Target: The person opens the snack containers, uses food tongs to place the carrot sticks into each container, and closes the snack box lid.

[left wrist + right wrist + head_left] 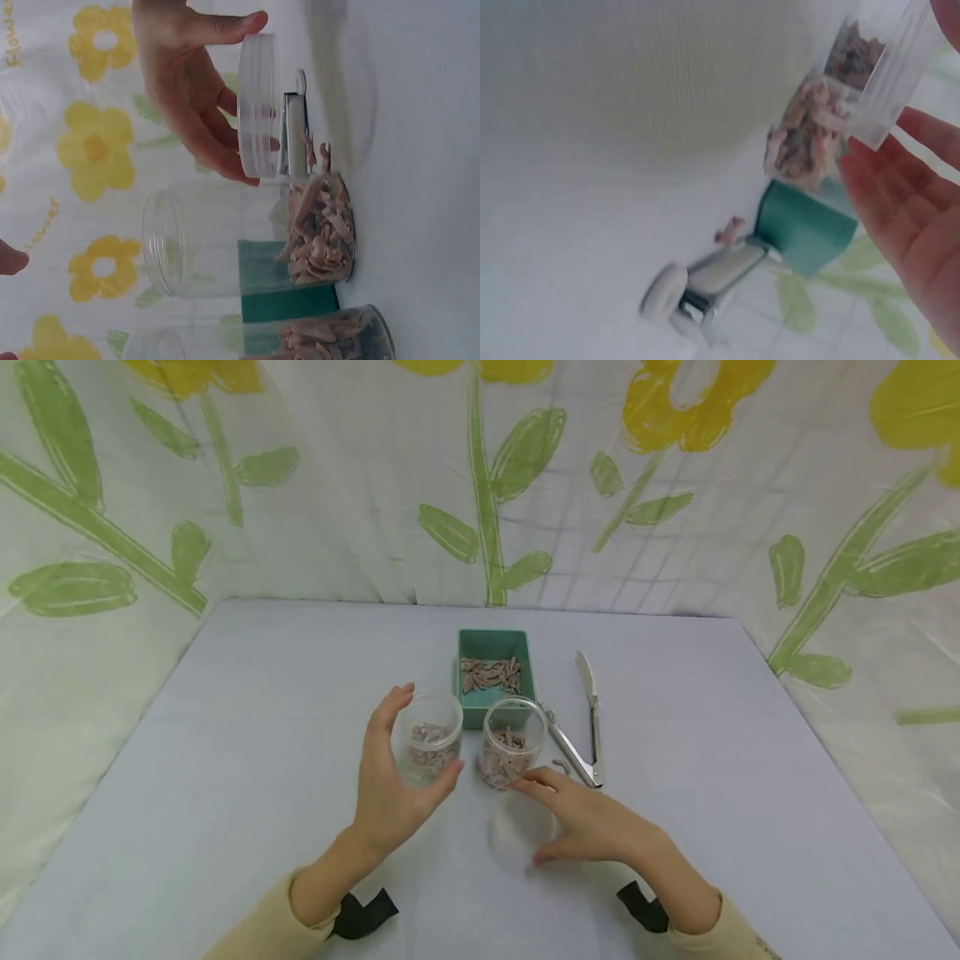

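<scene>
My right hand holds a round clear lid by its edge, thumb on one side and fingers on the other, just above the table. Past the lid stands a clear jar, uncovered, partly filled with pinkish-brown strips. Close to its left is a second clear jar with similar strips lower down. My left hand is spread around this second jar, thumb and fingers on either side; whether they touch it is unclear. In the left wrist view only its fingertips show at the edge.
Behind the jars sits a green tray with more strips. Metal tongs lie spread apart right of it, a loose strip beside them. A white cloth covers the table; a flower-patterned curtain hangs behind.
</scene>
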Available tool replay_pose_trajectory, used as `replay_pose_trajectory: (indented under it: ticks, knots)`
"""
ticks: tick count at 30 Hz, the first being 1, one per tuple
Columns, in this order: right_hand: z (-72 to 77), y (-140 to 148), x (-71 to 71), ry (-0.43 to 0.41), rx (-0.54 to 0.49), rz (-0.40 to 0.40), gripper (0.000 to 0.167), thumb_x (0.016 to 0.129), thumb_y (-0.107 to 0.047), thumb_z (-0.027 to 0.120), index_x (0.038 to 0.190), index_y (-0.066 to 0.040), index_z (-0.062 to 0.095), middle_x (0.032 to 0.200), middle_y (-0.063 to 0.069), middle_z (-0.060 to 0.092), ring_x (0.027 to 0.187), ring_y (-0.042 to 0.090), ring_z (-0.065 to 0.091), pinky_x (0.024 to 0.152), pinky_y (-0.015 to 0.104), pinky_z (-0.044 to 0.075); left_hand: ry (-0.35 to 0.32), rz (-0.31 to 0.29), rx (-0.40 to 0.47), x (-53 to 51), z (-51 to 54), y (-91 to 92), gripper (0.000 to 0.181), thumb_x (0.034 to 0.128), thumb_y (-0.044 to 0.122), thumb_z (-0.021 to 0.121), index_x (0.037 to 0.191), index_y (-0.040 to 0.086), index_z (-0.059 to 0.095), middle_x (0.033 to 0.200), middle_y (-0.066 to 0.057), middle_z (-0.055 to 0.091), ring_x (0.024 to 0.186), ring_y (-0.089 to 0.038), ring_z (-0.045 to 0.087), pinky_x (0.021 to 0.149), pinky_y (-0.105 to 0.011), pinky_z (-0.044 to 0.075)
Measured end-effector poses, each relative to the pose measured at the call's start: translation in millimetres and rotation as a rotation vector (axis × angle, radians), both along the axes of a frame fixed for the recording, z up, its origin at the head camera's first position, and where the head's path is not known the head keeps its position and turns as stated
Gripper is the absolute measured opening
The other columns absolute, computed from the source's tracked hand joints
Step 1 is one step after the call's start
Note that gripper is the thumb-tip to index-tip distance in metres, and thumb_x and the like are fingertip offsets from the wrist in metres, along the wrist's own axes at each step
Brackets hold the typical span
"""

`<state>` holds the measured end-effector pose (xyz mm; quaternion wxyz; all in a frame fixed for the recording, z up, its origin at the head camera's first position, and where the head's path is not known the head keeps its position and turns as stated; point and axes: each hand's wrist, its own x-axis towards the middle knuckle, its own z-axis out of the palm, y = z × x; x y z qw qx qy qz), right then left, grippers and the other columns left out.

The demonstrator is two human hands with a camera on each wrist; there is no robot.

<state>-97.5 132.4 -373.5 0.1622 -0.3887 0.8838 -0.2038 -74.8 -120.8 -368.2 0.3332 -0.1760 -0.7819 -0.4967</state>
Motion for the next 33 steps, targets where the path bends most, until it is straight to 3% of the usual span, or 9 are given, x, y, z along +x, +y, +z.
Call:
replay_pose_trajectory:
  ticks: [4, 9, 11, 13, 16, 19, 22, 28, 33]
  knots:
    - [7.3, 11.8, -1.3, -0.02, 0.015, -0.048, 0.08, 0.073, -0.03, 0.086, 0.139, -0.003, 0.049, 0.138, 0.01, 0.047, 0.119, 0.027, 0.053, 0.095, 0.046, 0.047, 0.101, -0.116, 0.01, 12.0, -2.3, 10.5, 0.062, 0.0911, 0.034, 0.065, 0.127, -0.013, 0.045, 0.132, -0.024, 0.051, 0.129, -0.03, 0.044, 0.11, -0.034, 0.032]
    - [13.5, 24.6, -7.1, -0.081, 0.044, -0.113, 0.08, 0.072, -0.029, 0.086, 0.137, 0.0, 0.05, 0.141, 0.02, 0.045, 0.125, 0.036, 0.049, 0.098, 0.052, 0.043, 0.046, -0.295, -0.001, 26.8, -8.6, 23.2, 0.049, 0.0832, 0.01, 0.074, 0.123, -0.007, 0.051, 0.124, -0.02, 0.056, 0.12, -0.027, 0.052, 0.105, -0.03, 0.038]
    - [15.6, 29.3, -10.6, -0.096, 0.048, -0.131, 0.081, 0.072, -0.029, 0.086, 0.137, 0.001, 0.05, 0.14, 0.021, 0.046, 0.124, 0.038, 0.049, 0.098, 0.053, 0.043, -0.028, -0.327, -0.01, 29.8, -12.0, 27.2, 0.049, 0.0782, 0.001, 0.076, 0.122, -0.004, 0.054, 0.123, -0.017, 0.059, 0.117, -0.027, 0.055, 0.102, -0.031, 0.042]
    - [17.0, 33.8, -14.4, -0.084, 0.044, -0.152, 0.079, 0.072, -0.025, 0.086, 0.137, 0.002, 0.05, 0.137, 0.021, 0.048, 0.12, 0.037, 0.051, 0.095, 0.052, 0.045, -0.154, -0.334, -0.003, 31.1, -14.8, 30.6, 0.049, 0.0759, -0.004, 0.076, 0.121, -0.002, 0.056, 0.122, -0.015, 0.06, 0.116, -0.027, 0.056, 0.099, -0.035, 0.045]
    - [19.0, 39.7, -19.4, -0.033, 0.007, -0.21, 0.076, 0.071, -0.013, 0.085, 0.136, 0.003, 0.05, 0.134, 0.02, 0.049, 0.114, 0.036, 0.054, 0.088, 0.049, 0.05, -0.434, -0.308, 0.057, 28.8, -16.5, 34.9, 0.05, 0.0788, -0.001, 0.076, 0.124, -0.004, 0.054, 0.127, -0.016, 0.058, 0.12, -0.032, 0.052, 0.1, -0.042, 0.044]
    - [21.7, 43.9, -22.8, 0.037, -0.036, -0.298, 0.077, 0.068, -0.005, 0.081, 0.137, 0.004, 0.048, 0.135, 0.021, 0.047, 0.115, 0.038, 0.054, 0.084, 0.048, 0.052, -0.711, -0.263, 0.115, 21.7, -16.7, 39.2, 0.064, 0.0812, 0.005, 0.076, 0.135, -0.007, 0.044, 0.139, -0.023, 0.047, 0.131, -0.039, 0.041, 0.106, -0.048, 0.037]
    - [25.6, 45.3, -24.6, 0.101, -0.08, -0.386, 0.079, 0.07, -0.007, 0.081, 0.139, 0.005, 0.045, 0.136, 0.022, 0.046, 0.116, 0.041, 0.053, 0.086, 0.052, 0.051, -0.879, -0.228, 0.122, 10.5, -18.9, 44.1, 0.08, 0.0825, 0.011, 0.076, 0.146, -0.008, 0.029, 0.15, -0.027, 0.032, 0.138, -0.043, 0.03, 0.109, -0.054, 0.029]
    - [26.8, 45.0, -26.3, 0.181, -0.167, -0.464, 0.079, 0.074, -0.011, 0.083, 0.14, 0.006, 0.043, 0.136, 0.025, 0.044, 0.108, 0.043, 0.056, 0.083, 0.054, 0.051, -1.031, -0.204, 0.148, -12.0, -29.1, 55.3, 0.095, 0.0822, 0.013, 0.076, 0.153, -0.001, 0.015, 0.156, -0.025, 0.02, 0.143, -0.043, 0.018, 0.112, -0.057, 0.019]
    - [25.3, 45.2, -25.7, 0.159, -0.213, -0.478, 0.078, 0.075, -0.012, 0.084, 0.14, 0.005, 0.044, 0.135, 0.026, 0.043, 0.103, 0.044, 0.058, 0.081, 0.052, 0.053, -1.044, -0.194, 0.21, -25.3, -34.7, 60.3, 0.096, 0.0787, 0.006, 0.077, 0.153, 0.001, 0.016, 0.156, -0.024, 0.023, 0.143, -0.042, 0.017, 0.113, -0.056, 0.016]
